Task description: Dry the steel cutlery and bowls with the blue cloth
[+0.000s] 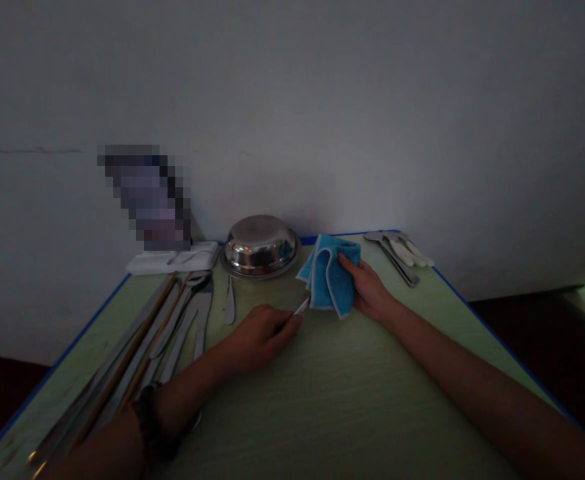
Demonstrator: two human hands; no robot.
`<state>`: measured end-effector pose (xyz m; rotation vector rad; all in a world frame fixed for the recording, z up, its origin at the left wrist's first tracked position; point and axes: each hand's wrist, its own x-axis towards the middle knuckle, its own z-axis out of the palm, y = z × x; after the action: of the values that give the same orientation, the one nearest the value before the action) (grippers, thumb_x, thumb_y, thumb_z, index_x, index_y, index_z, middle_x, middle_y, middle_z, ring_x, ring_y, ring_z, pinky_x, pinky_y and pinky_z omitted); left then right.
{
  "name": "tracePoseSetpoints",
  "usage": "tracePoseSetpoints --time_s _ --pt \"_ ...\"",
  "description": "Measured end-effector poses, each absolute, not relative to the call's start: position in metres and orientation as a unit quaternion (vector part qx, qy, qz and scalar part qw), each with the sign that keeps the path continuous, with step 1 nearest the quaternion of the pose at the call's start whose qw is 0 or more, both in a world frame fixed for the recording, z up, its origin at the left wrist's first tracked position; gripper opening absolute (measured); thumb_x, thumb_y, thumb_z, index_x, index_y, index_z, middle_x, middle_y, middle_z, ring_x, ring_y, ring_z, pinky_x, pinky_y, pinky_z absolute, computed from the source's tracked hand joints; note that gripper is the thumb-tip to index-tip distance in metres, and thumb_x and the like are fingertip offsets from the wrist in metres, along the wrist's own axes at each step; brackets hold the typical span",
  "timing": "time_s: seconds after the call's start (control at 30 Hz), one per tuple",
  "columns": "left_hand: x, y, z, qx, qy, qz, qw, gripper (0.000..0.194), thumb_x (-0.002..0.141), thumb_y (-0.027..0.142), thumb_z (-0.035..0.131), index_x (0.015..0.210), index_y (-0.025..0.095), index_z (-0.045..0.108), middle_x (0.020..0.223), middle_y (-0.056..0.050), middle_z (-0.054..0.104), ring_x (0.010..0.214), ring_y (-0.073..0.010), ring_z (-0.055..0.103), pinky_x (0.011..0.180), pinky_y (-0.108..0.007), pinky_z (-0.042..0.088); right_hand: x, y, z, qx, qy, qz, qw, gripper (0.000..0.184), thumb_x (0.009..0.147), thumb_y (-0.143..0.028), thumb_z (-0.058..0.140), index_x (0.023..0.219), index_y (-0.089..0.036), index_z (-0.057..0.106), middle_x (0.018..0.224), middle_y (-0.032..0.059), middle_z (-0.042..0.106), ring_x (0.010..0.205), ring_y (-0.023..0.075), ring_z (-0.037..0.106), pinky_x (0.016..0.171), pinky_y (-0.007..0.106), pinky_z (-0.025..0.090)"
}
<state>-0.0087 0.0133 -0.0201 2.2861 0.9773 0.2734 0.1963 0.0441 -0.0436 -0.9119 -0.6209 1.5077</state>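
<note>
In the middle of the table, my left hand (262, 340) is closed round the end of a slim metal utensil (301, 307). The utensil's far end disappears into a blue cloth (339, 283) with pale edging, so its kind is hidden. Folded and hanging loosely, the cloth is gripped by my right hand (369, 287), thumb on top. Just beyond my left hand, a shiny metal bowl (261, 243) stands upside down by the wall. From under its rim sticks a metal handle (230, 303).
Several long metal utensils (137, 340) lie along the table's left side, partly under my left forearm. A spoon (392, 260) and white-handled pieces (409, 252) rest at the back right. At the back left, a blurred-out upright object (149, 200) stands on a white holder (172, 260).
</note>
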Motion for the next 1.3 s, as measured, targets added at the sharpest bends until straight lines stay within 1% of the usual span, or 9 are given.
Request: tracePoseSetpoints --time_s 0.17,0.33,0.47,0.67,0.8,0.97,1.03,1.17,1.3 --pt "-0.009 0.013 -0.022 0.869 0.37 0.098 0.315 0.039 0.089 0.035 0.031 0.055 0.017 0.041 0.048 0.005 0.035 0.045 -0.0086 0.038 0.046 -0.02 0.029 0.197 0.045 -0.043 -0.393 -0.266 0.648 0.595 0.017 0.07 -0.028 0.066 0.085 -0.02 0.062 0.072 -0.0014 0.07 0.07 0.0157 0.066 0.078 0.034 0.052" --pt "-0.01 0.016 -0.024 0.861 0.377 0.109 0.324 0.044 0.093 0.037 0.023 0.059 0.017 0.043 0.051 0.004 0.042 0.049 -0.0095 0.041 0.05 -0.021 0.033 0.202 0.045 -0.046 -0.393 -0.283 0.661 0.573 0.024 0.063 -0.023 0.07 0.085 -0.021 0.062 0.069 -0.0019 0.07 0.062 0.0159 0.066 0.072 0.035 0.053" --pt "-0.01 0.017 -0.024 0.859 0.382 0.114 0.32 0.044 0.093 0.038 0.022 0.06 0.017 0.043 0.053 0.003 0.044 0.05 -0.0102 0.043 0.053 -0.022 0.034 0.203 0.045 -0.046 -0.394 -0.292 0.652 0.578 0.026 0.06 -0.023 0.072 0.084 -0.02 0.061 0.068 -0.0019 0.07 0.058 0.0151 0.065 0.068 0.033 0.054" --pt "-0.011 0.015 -0.025 0.864 0.377 0.123 0.311 0.042 0.092 0.038 0.025 0.061 0.018 0.044 0.054 0.003 0.045 0.051 -0.0111 0.045 0.053 -0.023 0.035 0.195 0.044 -0.043 -0.404 -0.264 0.638 0.6 0.025 0.053 -0.021 0.075 0.074 -0.019 0.062 0.062 -0.0021 0.069 0.054 0.015 0.063 0.065 0.031 0.054" --pt "-0.014 0.016 -0.026 0.841 0.375 0.153 0.359 0.035 0.09 0.033 0.026 0.071 0.017 0.05 0.062 0.001 0.052 0.058 -0.0127 0.049 0.06 -0.023 0.04 0.178 0.038 -0.045 -0.344 -0.255 0.665 0.613 0.028 0.058 -0.029 0.075 0.081 -0.018 0.064 0.075 -0.0003 0.072 0.067 0.0154 0.066 0.073 0.031 0.053" --pt "-0.015 0.016 -0.025 0.842 0.374 0.164 0.352 0.021 0.082 0.022 0.034 0.068 0.017 0.049 0.07 -0.001 0.056 0.067 -0.0152 0.051 0.066 -0.026 0.043 0.161 0.031 -0.046 -0.321 -0.281 0.667 0.611 0.026 0.062 -0.03 0.074 0.084 -0.019 0.063 0.077 -0.0004 0.072 0.071 0.0151 0.066 0.076 0.03 0.052" --pt "-0.014 0.016 -0.023 0.841 0.374 0.166 0.353 0.023 0.083 0.024 0.033 0.067 0.017 0.049 0.069 -0.001 0.056 0.067 -0.0147 0.051 0.064 -0.025 0.043 0.161 0.032 -0.046 -0.324 -0.272 0.666 0.614 0.024 0.064 -0.031 0.072 0.083 -0.019 0.063 0.078 -0.0005 0.072 0.071 0.0145 0.066 0.076 0.029 0.052" --pt "-0.011 0.015 -0.019 0.834 0.39 0.164 0.354 0.038 0.091 0.034 0.025 0.064 0.017 0.046 0.057 0.003 0.048 0.055 -0.0122 0.048 0.055 -0.023 0.039 0.168 0.042 -0.049 -0.349 -0.198 0.647 0.648 0.024 0.068 -0.036 0.069 0.084 -0.019 0.063 0.077 -0.0009 0.072 0.071 0.0149 0.067 0.076 0.029 0.053" --pt "-0.008 0.013 -0.019 0.859 0.391 0.135 0.301 0.04 0.091 0.034 0.026 0.06 0.017 0.045 0.052 0.004 0.043 0.05 -0.0112 0.046 0.052 -0.022 0.034 0.172 0.049 -0.051 -0.349 -0.15 0.641 0.667 0.018 0.074 -0.033 0.064 0.085 -0.02 0.062 0.076 -0.0017 0.072 0.071 0.0152 0.067 0.077 0.031 0.053"
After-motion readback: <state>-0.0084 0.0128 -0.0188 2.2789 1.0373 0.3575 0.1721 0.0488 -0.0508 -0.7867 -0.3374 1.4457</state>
